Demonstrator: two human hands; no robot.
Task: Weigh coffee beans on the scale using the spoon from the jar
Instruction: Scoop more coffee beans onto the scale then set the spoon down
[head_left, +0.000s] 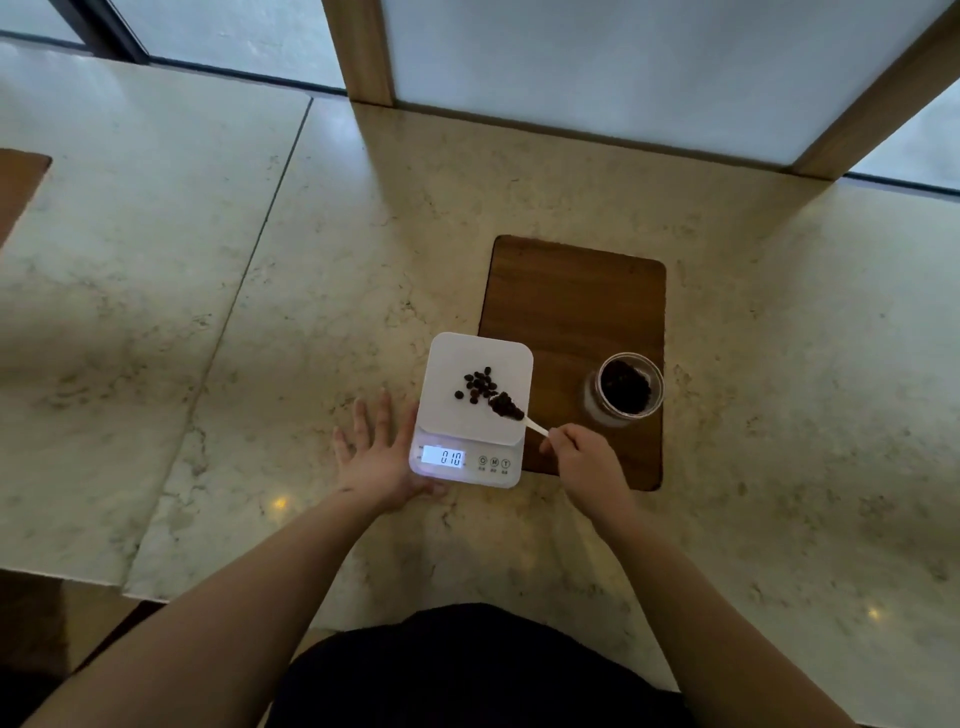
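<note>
A white digital scale (457, 364) sits on the marble counter with its lit display (442, 457) reading 010. A small pile of coffee beans (479, 385) lies on its platform. My right hand (582, 457) pinches the handle of a white spoon (535, 427), whose bowl, heaped with beans, hovers over the platform's right side. My left hand (376, 457) lies flat on the counter, fingers spread, against the scale's left edge. An open glass jar (625, 389) with beans inside stands to the right of the scale.
The jar stands on a dark wooden board (571, 301), and the scale's right edge overlaps that board. Wooden posts and frosted panels rise at the back of the counter (208, 260). A seam runs diagonally across the marble at left.
</note>
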